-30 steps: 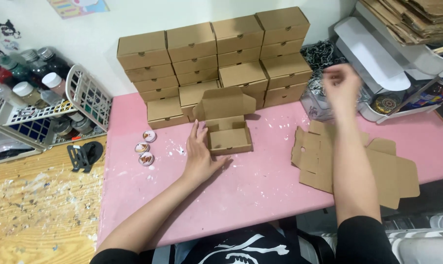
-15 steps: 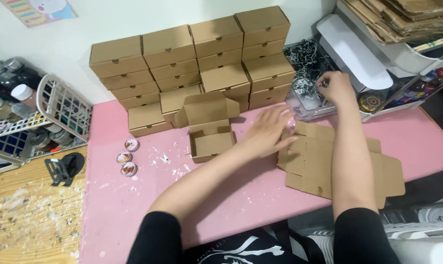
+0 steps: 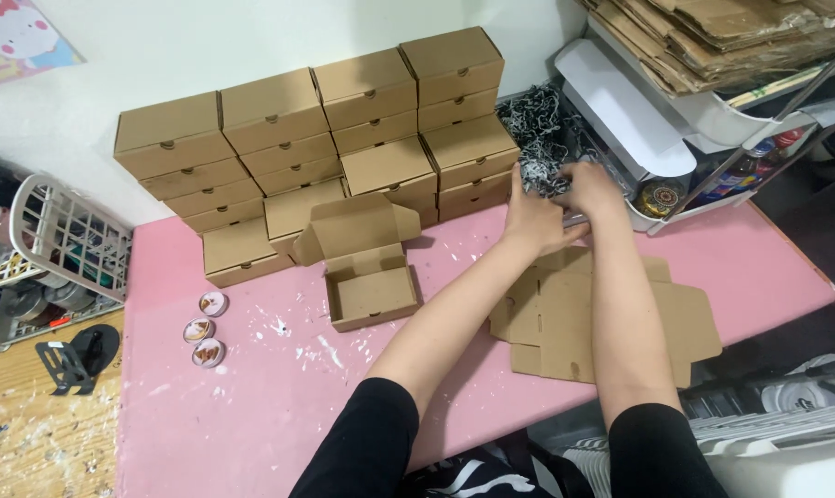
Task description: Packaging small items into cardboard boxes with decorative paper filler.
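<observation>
1. The pink counter [image 3: 251, 406] has its widest open stretch at the near left, paint-flecked; its right edge slants past a white rack [image 3: 620, 120].
2. Closed brown boxes [image 3: 316, 138] stand stacked along the back wall, closing off that side.
3. Flat cardboard blanks [image 3: 685, 323] lie at the near right, under the forearms.
4. An open box [image 3: 369, 277] sits mid-counter, lid tilted back, with clear room in front of it.
5. The shredded paper [image 3: 537, 129], a grey-and-white tangled heap, lies at the back right between the boxes and the rack.
6. Both arms stretch forward side by side. The left hand [image 3: 532, 217] and right hand [image 3: 592, 189] meet at the heap's near edge, fingers curled around strands.
7. Three small round tins [image 3: 203, 328] lie well apart at the left.
</observation>
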